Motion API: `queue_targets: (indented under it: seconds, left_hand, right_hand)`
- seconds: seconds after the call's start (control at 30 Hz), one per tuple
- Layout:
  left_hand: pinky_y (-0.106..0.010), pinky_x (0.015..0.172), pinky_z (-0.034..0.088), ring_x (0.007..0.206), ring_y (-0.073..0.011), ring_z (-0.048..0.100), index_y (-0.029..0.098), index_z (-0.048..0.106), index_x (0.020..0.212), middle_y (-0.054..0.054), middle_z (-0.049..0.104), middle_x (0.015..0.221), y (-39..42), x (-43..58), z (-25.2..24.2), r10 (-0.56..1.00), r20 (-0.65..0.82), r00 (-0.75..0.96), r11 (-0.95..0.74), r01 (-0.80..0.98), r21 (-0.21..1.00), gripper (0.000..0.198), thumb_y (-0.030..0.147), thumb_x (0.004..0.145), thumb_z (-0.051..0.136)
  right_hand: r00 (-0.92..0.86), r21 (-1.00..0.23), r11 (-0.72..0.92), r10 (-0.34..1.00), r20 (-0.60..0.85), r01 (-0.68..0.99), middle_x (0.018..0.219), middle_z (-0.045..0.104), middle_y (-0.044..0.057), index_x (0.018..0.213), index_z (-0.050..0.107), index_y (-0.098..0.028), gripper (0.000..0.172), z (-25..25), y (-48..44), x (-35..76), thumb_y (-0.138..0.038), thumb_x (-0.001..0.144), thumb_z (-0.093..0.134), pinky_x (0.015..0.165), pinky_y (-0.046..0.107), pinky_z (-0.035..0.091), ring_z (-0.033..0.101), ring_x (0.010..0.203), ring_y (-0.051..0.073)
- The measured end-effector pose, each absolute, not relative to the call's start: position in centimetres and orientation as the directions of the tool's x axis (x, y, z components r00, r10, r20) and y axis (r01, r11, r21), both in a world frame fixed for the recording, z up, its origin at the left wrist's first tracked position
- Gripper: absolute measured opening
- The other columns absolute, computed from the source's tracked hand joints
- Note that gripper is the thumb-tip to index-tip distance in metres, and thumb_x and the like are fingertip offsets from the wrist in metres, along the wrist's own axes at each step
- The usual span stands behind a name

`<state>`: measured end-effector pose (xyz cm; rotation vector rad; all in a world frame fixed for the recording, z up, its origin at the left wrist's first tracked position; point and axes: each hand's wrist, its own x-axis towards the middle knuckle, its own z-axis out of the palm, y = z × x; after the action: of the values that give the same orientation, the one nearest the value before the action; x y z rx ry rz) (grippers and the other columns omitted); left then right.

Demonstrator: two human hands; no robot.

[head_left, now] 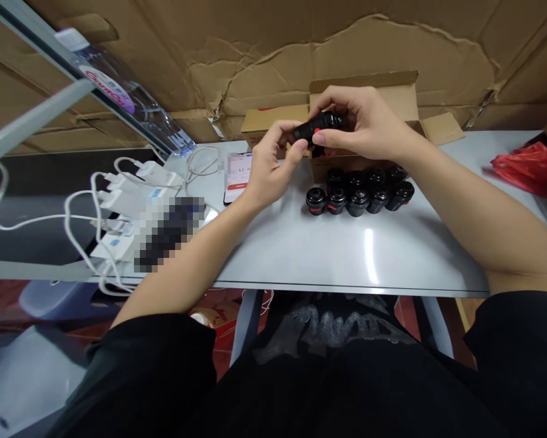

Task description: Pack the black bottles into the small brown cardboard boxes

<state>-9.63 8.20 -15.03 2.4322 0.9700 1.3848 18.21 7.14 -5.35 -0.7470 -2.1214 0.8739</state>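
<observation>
A small black flashlight-like cylinder [317, 126] with a red mark on its side is held tilted between both hands. My left hand [273, 161] pinches its narrow lower end between thumb and fingers. Around the wider, ribbed end, my right hand [362, 121] is closed, its thumb by the red mark. Both hands are above the table, in front of an open cardboard box [364, 78], whose inside is mostly hidden. Below my right hand, several similar black cylinders [358, 201] stand upright in two rows against the box; some show red marks.
A phone [237, 176] with a lit screen lies left of my left hand on the white table [296, 255]. Further left are a power strip [115, 243] with white cables and a water bottle [131, 97] by the metal frame. A red plastic bag [524, 170] sits at right.
</observation>
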Motion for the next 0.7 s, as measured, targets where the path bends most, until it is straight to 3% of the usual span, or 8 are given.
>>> queue_targets:
  seconds: [0.2, 0.3, 0.4, 0.47, 0.57, 0.7]
  left_hand:
    - [-0.061, 0.109, 0.078, 0.112, -0.0352, 0.091, 0.036, 0.081, 0.132, -0.009, 0.090, 0.122, 10.3, -8.3, -11.3, 0.668, 0.698, 0.258, -0.744, 0.250, 0.620, 0.077, 0.107, 0.112, 0.061]
    - [-0.061, 0.098, 0.079, 0.100, -0.0348, 0.087, 0.039, 0.084, 0.118, -0.008, 0.091, 0.115, 11.3, -8.1, -8.4, 0.672, 0.679, 0.297, -0.739, 0.215, 0.638, 0.076, 0.112, 0.098, 0.074]
    - [-0.063, 0.105, 0.076, 0.108, -0.0364, 0.087, 0.042, 0.085, 0.120, -0.007, 0.092, 0.113, 11.7, -8.7, -5.6, 0.662, 0.650, 0.373, -0.745, 0.422, 0.516, 0.055, 0.094, 0.107, 0.076]
    - [-0.063, 0.110, 0.074, 0.111, -0.0358, 0.086, 0.041, 0.086, 0.122, -0.006, 0.092, 0.110, 11.6, -9.0, -4.4, 0.659, 0.615, 0.433, -0.736, 0.537, 0.412, 0.038, 0.076, 0.109, 0.079]
    - [-0.060, 0.112, 0.072, 0.111, -0.0359, 0.084, 0.036, 0.091, 0.119, -0.008, 0.091, 0.106, 11.6, -8.9, -4.1, 0.623, 0.544, 0.562, -0.764, 0.585, 0.271, 0.027, 0.055, 0.102, 0.082]
    - [-0.061, 0.115, 0.070, 0.119, -0.0402, 0.081, 0.032, 0.095, 0.122, -0.012, 0.091, 0.108, 12.4, -8.2, -5.6, 0.558, 0.507, 0.657, -0.811, 0.561, 0.165, 0.032, 0.042, 0.094, 0.085]
  right_hand:
    - [-0.432, -0.768, 0.591, 0.776, 0.459, 0.246, 0.092, 0.089, 0.000, 0.110, 0.079, -0.038, 0.064, -4.7, 6.6, 17.9, -0.090, 0.088, 0.110, 0.074, 0.056, 0.069, 0.085, 0.082, 0.036]
    - [-0.388, -0.710, 0.603, 0.791, 0.473, 0.364, 0.104, 0.093, 0.002, 0.117, 0.083, -0.041, 0.064, -4.0, 6.4, 18.3, -0.094, 0.090, 0.107, 0.078, 0.057, 0.071, 0.089, 0.098, 0.040]
    - [-0.392, -0.612, 0.605, 0.796, 0.461, 0.509, 0.126, 0.096, 0.001, 0.135, 0.086, -0.047, 0.060, -3.6, 7.0, 19.2, -0.091, 0.097, 0.102, 0.097, 0.057, 0.074, 0.087, 0.122, 0.042]
    - [-0.361, -0.575, 0.604, 0.794, 0.489, 0.552, 0.134, 0.096, 0.002, 0.140, 0.086, -0.045, 0.052, -4.0, 7.5, 20.0, -0.087, 0.109, 0.091, 0.108, 0.057, 0.072, 0.087, 0.124, 0.040]
    - [-0.325, -0.556, 0.576, 0.810, 0.489, 0.600, 0.124, 0.096, 0.009, 0.132, 0.089, -0.038, 0.050, -5.2, 7.8, 21.8, -0.084, 0.117, 0.082, 0.110, 0.058, 0.071, 0.087, 0.119, 0.043]
    - [-0.348, -0.545, 0.531, 0.844, 0.408, 0.649, 0.110, 0.094, 0.013, 0.123, 0.092, -0.032, 0.051, -7.1, 6.8, 25.1, -0.081, 0.119, 0.079, 0.104, 0.061, 0.071, 0.087, 0.111, 0.046]
